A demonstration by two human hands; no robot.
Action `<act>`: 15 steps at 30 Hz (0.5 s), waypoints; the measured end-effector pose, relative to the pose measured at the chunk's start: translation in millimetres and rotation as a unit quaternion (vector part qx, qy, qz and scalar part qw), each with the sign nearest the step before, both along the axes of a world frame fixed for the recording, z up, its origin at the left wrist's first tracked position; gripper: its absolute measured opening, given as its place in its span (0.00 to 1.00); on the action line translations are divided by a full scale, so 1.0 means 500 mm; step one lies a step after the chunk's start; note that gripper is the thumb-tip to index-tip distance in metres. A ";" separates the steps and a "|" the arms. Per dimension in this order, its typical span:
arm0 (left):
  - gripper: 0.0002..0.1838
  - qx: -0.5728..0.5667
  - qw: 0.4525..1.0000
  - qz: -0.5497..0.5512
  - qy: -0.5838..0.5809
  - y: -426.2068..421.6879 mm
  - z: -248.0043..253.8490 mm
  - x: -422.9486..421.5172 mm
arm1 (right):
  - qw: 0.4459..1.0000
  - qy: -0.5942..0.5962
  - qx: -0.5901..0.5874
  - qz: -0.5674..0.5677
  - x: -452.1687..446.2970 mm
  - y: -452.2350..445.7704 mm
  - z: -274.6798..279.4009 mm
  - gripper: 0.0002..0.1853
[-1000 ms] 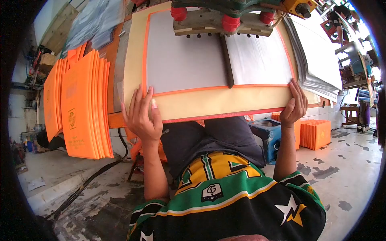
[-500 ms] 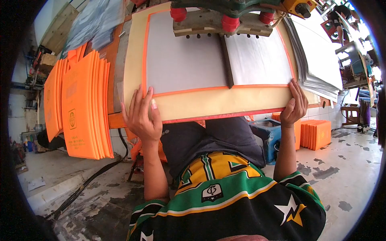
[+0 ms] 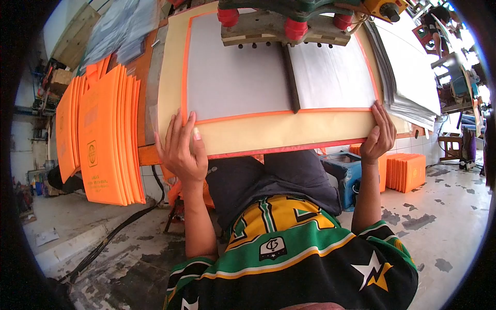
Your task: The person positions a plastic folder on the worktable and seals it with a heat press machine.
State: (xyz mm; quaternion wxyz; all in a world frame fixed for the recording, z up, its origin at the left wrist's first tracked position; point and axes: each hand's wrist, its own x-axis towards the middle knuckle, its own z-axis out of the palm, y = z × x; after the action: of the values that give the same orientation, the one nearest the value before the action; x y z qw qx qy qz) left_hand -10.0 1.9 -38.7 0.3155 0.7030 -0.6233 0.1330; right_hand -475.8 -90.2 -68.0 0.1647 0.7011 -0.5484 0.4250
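Observation:
A cream board (image 3: 248,135) with a red front edge lies under a machine head (image 3: 284,28). On it is an orange-bordered cover (image 3: 243,116) with a grey sheet (image 3: 235,72) on the left and a white sheet (image 3: 330,77) on the right, split by a dark bar (image 3: 291,77). My left hand (image 3: 183,150) rests on the board's front left corner, fingers spread, fingertips at the cover's lower left corner. My right hand (image 3: 378,135) is at the front right corner, its fingers bent together round the edge of the board and cover.
Orange folders (image 3: 106,139) stand stacked at the left, near clear plastic sheets (image 3: 121,31). White sheets (image 3: 411,77) are piled at the right. Below are a blue container (image 3: 346,173) and more orange folders (image 3: 405,173) on the floor. A person (image 3: 439,31) is far right.

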 end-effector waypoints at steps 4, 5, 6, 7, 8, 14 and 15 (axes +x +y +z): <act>0.23 0.002 1.000 0.004 -0.003 0.001 -0.003 0.001 | 1.000 -0.001 -0.003 0.003 -0.002 -0.002 -0.003 0.30; 0.23 0.004 1.000 0.006 -0.003 0.002 -0.002 0.000 | 1.000 0.001 -0.004 0.003 -0.002 -0.002 -0.003 0.30; 0.23 0.004 1.000 0.006 -0.003 0.002 -0.001 -0.001 | 1.000 0.002 -0.005 0.003 -0.002 -0.002 -0.002 0.30; 0.23 0.003 1.000 0.005 0.000 0.002 0.001 -0.002 | 1.000 0.002 -0.004 0.003 -0.002 -0.001 -0.002 0.30; 0.23 0.002 1.000 0.005 0.002 0.002 0.002 -0.002 | 1.000 0.002 -0.004 0.003 -0.002 -0.001 -0.002 0.30; 0.24 0.003 1.000 0.004 0.000 0.001 -0.001 0.001 | 1.000 0.004 -0.001 0.002 -0.002 -0.001 0.000 0.31; 0.24 0.003 1.000 0.005 0.000 0.001 0.000 0.001 | 1.000 0.005 0.000 -0.001 -0.002 -0.001 0.000 0.31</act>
State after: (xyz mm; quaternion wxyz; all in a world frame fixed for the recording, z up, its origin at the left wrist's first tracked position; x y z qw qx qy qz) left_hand -9.4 2.6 -38.9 0.3129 0.7068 -0.6204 0.1327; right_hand -476.6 -90.9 -68.0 0.1679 0.7030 -0.5482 0.4209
